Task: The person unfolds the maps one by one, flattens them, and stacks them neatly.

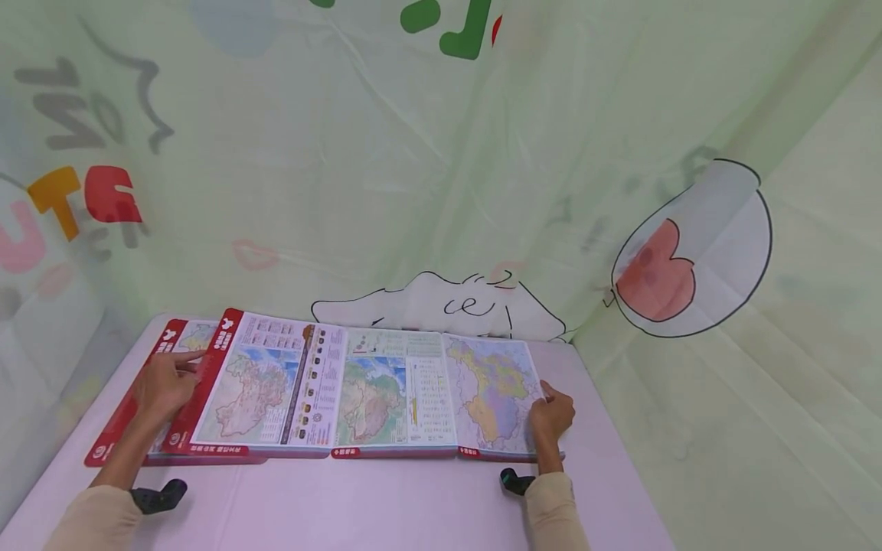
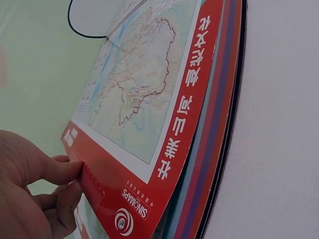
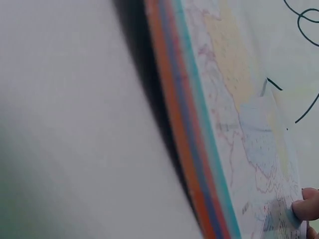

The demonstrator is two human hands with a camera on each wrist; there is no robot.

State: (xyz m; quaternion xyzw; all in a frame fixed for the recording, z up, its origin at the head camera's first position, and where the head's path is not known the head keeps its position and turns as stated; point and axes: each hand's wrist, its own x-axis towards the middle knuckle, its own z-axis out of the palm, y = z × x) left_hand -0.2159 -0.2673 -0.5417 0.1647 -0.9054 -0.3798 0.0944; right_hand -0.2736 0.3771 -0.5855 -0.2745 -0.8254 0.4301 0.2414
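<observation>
Red-edged, rectangular paper map lies spread on your pale-lilac bench in the head view, probably being opened (or refolded). Left wrist: your left hand pinches its red edge. Right wrist: your right hand pinches the opposite edge; even tension seems needed next.

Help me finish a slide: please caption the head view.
Left hand and right hand pinch opposite ends of a three-panel map spread overlapping another map on a pale table.
</observation>
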